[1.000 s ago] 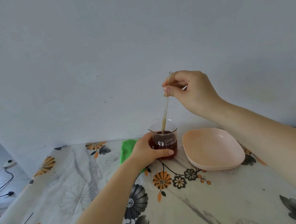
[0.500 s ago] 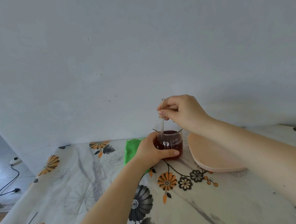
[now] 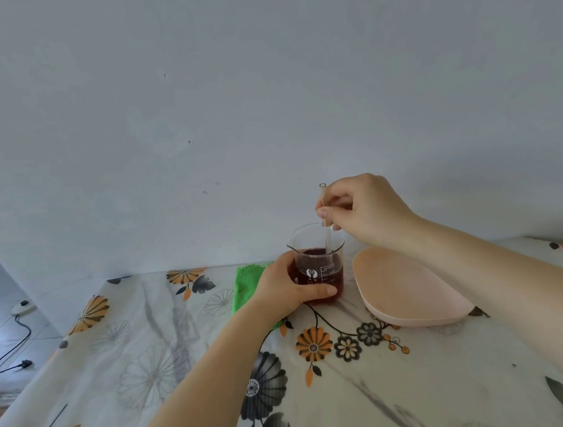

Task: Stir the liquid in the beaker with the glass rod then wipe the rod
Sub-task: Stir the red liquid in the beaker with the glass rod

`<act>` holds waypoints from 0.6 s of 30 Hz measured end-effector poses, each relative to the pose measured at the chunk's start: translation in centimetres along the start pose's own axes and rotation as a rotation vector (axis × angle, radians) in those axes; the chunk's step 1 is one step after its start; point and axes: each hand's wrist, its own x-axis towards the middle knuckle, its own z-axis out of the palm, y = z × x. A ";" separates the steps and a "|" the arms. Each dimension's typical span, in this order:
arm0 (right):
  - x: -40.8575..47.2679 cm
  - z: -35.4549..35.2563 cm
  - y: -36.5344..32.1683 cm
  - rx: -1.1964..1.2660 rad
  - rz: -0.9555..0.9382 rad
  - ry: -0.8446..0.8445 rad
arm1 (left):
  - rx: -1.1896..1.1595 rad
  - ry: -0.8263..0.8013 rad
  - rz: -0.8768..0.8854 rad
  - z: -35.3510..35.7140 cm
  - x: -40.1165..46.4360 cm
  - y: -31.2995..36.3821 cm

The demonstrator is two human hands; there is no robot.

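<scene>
A glass beaker with dark red liquid stands on the flowered tablecloth near the wall. My left hand wraps around its left side and base. A thin glass rod stands almost upright in the beaker, its lower end in the liquid. My right hand pinches the rod's upper part just above the rim; the rod's top tip shows above my fingers. A green cloth lies flat left of the beaker, partly hidden by my left hand.
A shallow pink dish sits right of the beaker, under my right forearm. The table abuts a white wall. At far left the floor holds a cable and a switch.
My right hand has lowered the rod deep into the beaker from a raised, slanted hold, then shifted slightly within it. The left hand has stayed on the beaker.
</scene>
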 end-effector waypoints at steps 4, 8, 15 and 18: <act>-0.2 0.4 -0.6 0.245 0.043 0.041 | 0.001 0.000 -0.008 0.0 0.0 0.0; 0.2 -0.3 -0.7 0.331 0.021 0.168 | 0.002 0.001 -0.021 0.0 0.0 0.0; 0.4 -2.0 -1.5 0.328 -0.083 0.294 | -0.007 -0.005 -0.022 0.0 -0.1 0.1; 0.5 -2.4 -1.7 0.324 -0.095 0.285 | -0.009 -0.010 -0.027 0.0 -0.2 0.2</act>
